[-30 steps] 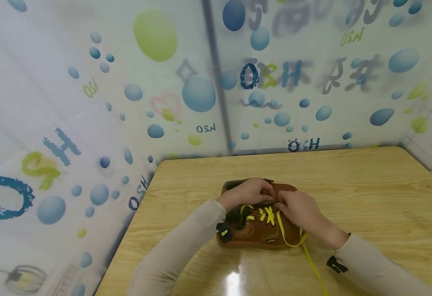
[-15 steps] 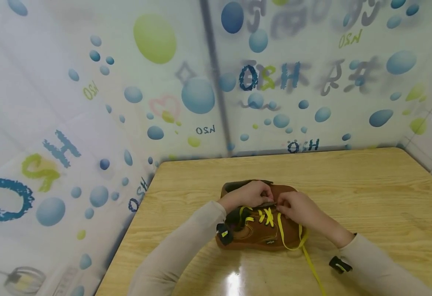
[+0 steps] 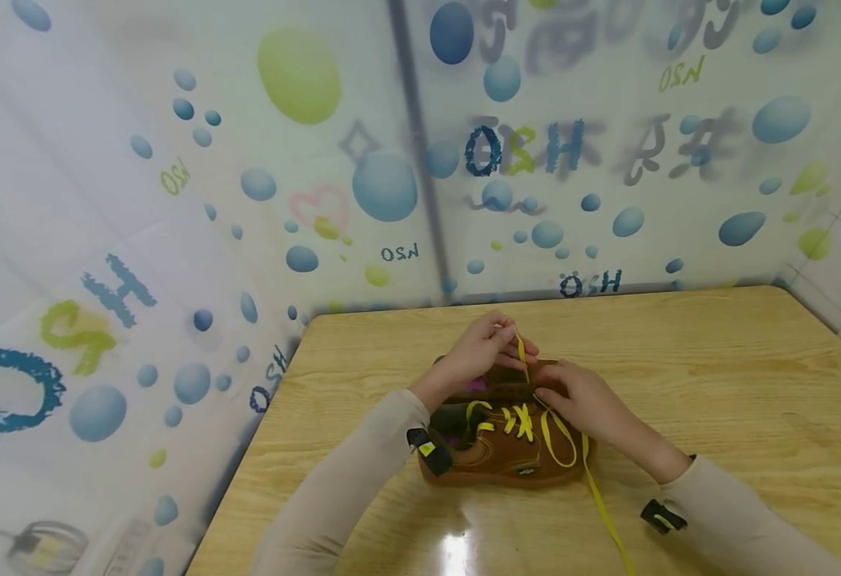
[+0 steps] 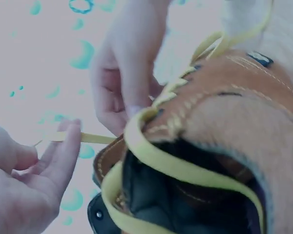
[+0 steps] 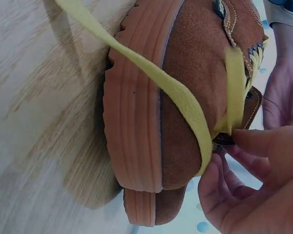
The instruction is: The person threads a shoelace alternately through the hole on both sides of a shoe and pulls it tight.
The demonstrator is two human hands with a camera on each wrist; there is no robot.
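A brown suede shoe [image 3: 492, 466] with pale stitching, a dark lining [image 4: 151, 192] and a ridged, orange-brown sole [image 5: 136, 112] sits upright on a wood-grain desk [image 3: 722, 384], its toe to the person's right and a second shoe [image 5: 169, 207] just behind. Yellow lace [image 3: 526, 422] crosses its front and hangs loose at the toe. Above it, the left hand [image 3: 487, 346] pinches a taut stretch of lace while the right hand [image 3: 584, 398] pinches the shoe's far flap [image 5: 254, 105].
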